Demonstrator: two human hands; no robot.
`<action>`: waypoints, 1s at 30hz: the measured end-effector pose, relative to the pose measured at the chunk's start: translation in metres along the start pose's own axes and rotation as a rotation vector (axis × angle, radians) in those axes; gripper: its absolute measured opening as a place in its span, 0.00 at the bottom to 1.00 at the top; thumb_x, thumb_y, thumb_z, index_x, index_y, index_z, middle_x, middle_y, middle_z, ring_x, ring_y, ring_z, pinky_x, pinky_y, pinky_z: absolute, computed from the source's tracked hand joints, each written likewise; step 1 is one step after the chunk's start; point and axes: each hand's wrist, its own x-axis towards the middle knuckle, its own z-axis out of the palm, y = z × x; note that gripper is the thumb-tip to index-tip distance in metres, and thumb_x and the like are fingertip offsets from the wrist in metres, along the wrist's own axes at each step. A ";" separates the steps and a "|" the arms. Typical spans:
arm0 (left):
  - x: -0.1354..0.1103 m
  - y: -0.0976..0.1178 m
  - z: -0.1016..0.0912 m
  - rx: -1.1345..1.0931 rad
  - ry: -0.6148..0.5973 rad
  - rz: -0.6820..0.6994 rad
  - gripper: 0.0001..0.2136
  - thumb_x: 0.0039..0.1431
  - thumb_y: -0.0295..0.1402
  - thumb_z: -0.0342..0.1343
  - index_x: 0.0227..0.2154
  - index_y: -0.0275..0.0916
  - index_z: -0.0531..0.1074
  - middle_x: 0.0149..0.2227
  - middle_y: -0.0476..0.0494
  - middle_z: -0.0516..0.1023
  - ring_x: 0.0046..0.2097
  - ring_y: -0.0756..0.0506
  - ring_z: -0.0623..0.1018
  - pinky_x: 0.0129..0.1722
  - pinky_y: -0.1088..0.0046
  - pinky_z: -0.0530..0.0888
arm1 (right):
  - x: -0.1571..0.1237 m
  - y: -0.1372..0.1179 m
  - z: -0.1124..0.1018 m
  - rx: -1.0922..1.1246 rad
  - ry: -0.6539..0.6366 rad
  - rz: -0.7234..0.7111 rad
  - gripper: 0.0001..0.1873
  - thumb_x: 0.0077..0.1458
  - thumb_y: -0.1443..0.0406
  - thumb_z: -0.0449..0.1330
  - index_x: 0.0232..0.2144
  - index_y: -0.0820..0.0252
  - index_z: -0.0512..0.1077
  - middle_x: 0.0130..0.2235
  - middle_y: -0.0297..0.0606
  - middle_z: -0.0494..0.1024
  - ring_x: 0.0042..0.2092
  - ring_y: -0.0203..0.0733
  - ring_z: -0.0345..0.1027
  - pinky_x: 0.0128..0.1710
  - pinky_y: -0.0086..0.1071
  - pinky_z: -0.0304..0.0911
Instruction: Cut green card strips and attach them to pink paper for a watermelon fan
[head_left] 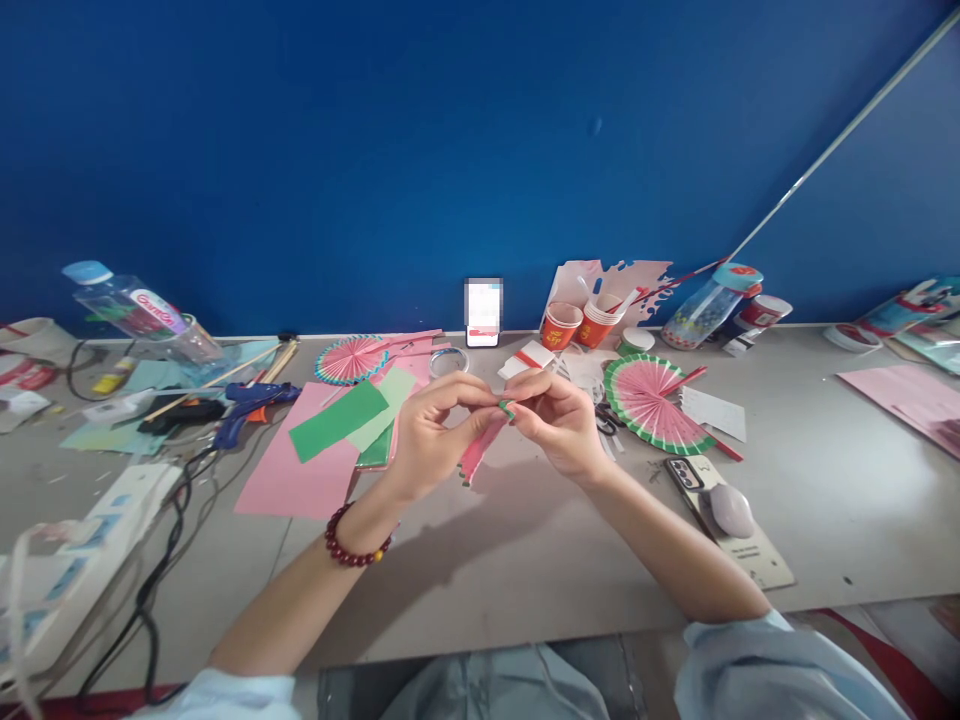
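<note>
Your left hand (433, 432) and right hand (559, 425) meet above the desk (525, 585), each grip pinched, thumb against fingers, on the upper end of the pink strip (480, 455). The strip's free length extends below both grips, slanting toward your left, with green at its lower end. The fan (637, 395) lies beyond your right hand; the green card (337, 422), beyond your left.

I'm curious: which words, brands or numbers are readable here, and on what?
Nothing reads with certainty.
Tilted clear bottle at left: script on its label, too blurred.
Red paper cup: yellow lettering, too blurred.
Upright phone: screen partly pixelated, the rest too small.
Phone beneath the mouse: case print too small.
</note>
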 end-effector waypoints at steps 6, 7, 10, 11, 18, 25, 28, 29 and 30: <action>-0.001 0.001 0.001 -0.006 0.012 -0.016 0.04 0.52 0.27 0.63 0.31 0.43 0.77 0.31 0.47 0.76 0.34 0.50 0.75 0.33 0.72 0.72 | -0.002 0.001 0.000 -0.015 -0.004 0.029 0.05 0.52 0.62 0.64 0.31 0.56 0.73 0.34 0.37 0.76 0.36 0.37 0.70 0.36 0.33 0.69; -0.001 0.001 0.001 -0.003 0.015 -0.019 0.04 0.52 0.28 0.63 0.31 0.42 0.77 0.31 0.47 0.76 0.34 0.50 0.75 0.33 0.72 0.72 | -0.002 0.002 0.000 -0.014 -0.001 0.040 0.06 0.52 0.61 0.64 0.31 0.56 0.73 0.34 0.37 0.76 0.36 0.37 0.70 0.35 0.32 0.69; 0.000 0.001 0.002 0.016 0.023 -0.038 0.02 0.53 0.30 0.63 0.30 0.41 0.77 0.31 0.46 0.76 0.34 0.49 0.75 0.32 0.72 0.72 | -0.002 0.006 0.000 0.017 0.011 0.059 0.06 0.52 0.61 0.65 0.32 0.57 0.73 0.35 0.37 0.75 0.36 0.37 0.70 0.33 0.31 0.69; 0.001 0.001 0.002 0.016 0.024 -0.049 0.02 0.53 0.31 0.63 0.30 0.41 0.77 0.31 0.46 0.76 0.34 0.49 0.75 0.32 0.72 0.73 | -0.002 0.007 0.000 0.032 0.016 0.059 0.06 0.52 0.62 0.65 0.32 0.57 0.73 0.34 0.37 0.75 0.36 0.37 0.70 0.33 0.31 0.69; 0.005 0.001 -0.003 -0.124 -0.072 -0.158 0.03 0.52 0.32 0.63 0.30 0.41 0.77 0.30 0.46 0.76 0.34 0.49 0.75 0.32 0.72 0.73 | 0.001 0.005 -0.002 0.039 -0.010 0.016 0.05 0.51 0.64 0.66 0.27 0.57 0.74 0.31 0.36 0.75 0.32 0.35 0.69 0.31 0.31 0.67; 0.005 -0.001 -0.005 -0.104 -0.077 -0.119 0.02 0.52 0.30 0.63 0.30 0.42 0.77 0.28 0.47 0.76 0.32 0.49 0.74 0.31 0.71 0.72 | 0.001 0.002 -0.003 -0.007 -0.026 -0.049 0.01 0.50 0.67 0.65 0.28 0.56 0.76 0.31 0.36 0.77 0.32 0.36 0.70 0.31 0.33 0.67; 0.005 0.000 -0.005 -0.066 -0.076 -0.074 0.02 0.53 0.29 0.63 0.30 0.42 0.77 0.29 0.47 0.76 0.32 0.49 0.74 0.32 0.71 0.72 | 0.001 -0.001 -0.002 -0.066 -0.011 -0.091 0.03 0.50 0.69 0.64 0.28 0.55 0.77 0.31 0.37 0.78 0.33 0.37 0.71 0.32 0.33 0.68; 0.005 0.001 -0.005 -0.055 -0.075 -0.059 0.02 0.53 0.28 0.63 0.30 0.42 0.77 0.29 0.47 0.76 0.33 0.49 0.74 0.32 0.71 0.72 | 0.000 -0.001 -0.002 -0.092 -0.004 -0.106 0.05 0.49 0.70 0.64 0.28 0.55 0.77 0.31 0.37 0.78 0.33 0.37 0.71 0.32 0.33 0.69; 0.005 0.001 -0.005 -0.044 -0.075 -0.047 0.02 0.53 0.28 0.63 0.30 0.42 0.77 0.29 0.47 0.76 0.33 0.49 0.74 0.32 0.71 0.72 | 0.000 -0.002 -0.001 -0.115 0.003 -0.119 0.06 0.49 0.71 0.64 0.29 0.55 0.77 0.31 0.37 0.78 0.33 0.37 0.72 0.33 0.33 0.69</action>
